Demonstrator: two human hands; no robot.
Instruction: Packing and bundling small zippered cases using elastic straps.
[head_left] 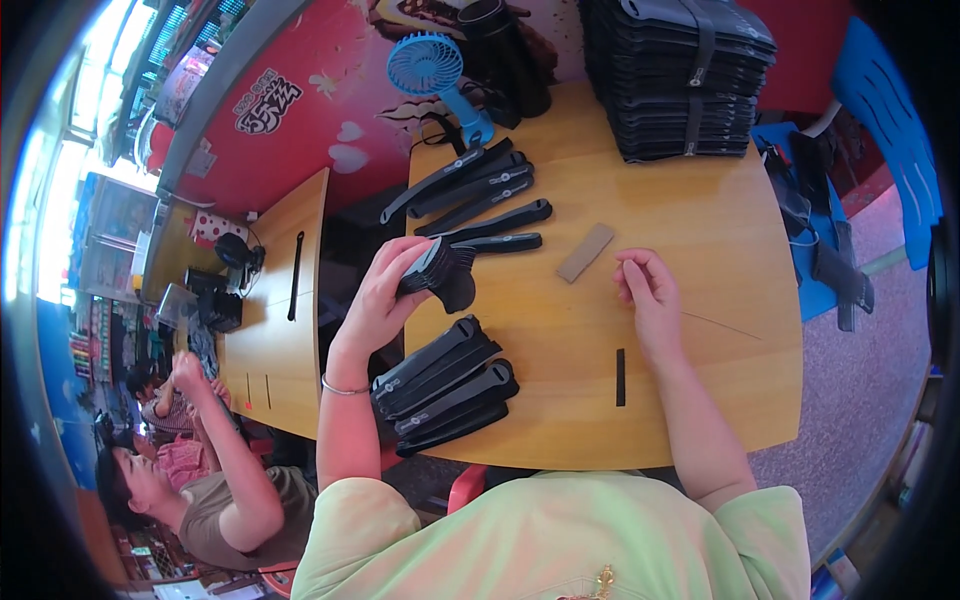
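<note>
Pale green shirt [560, 530] nearest; past it, my left hand [378, 300] clasps stacked curved black strips [437, 272] over the tan wooden table [700, 220], squeezed, I'd guess, against splaying. My right hand [652, 295] curls narrow; pinching anything? Can't tell. Long black bundles [440, 365] lie nearer and beyond, likely for reach.

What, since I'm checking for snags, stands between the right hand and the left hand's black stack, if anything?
A small brown strip lies on the tabletop between the right hand and the black stack; nothing visible stands up in the way.
</note>
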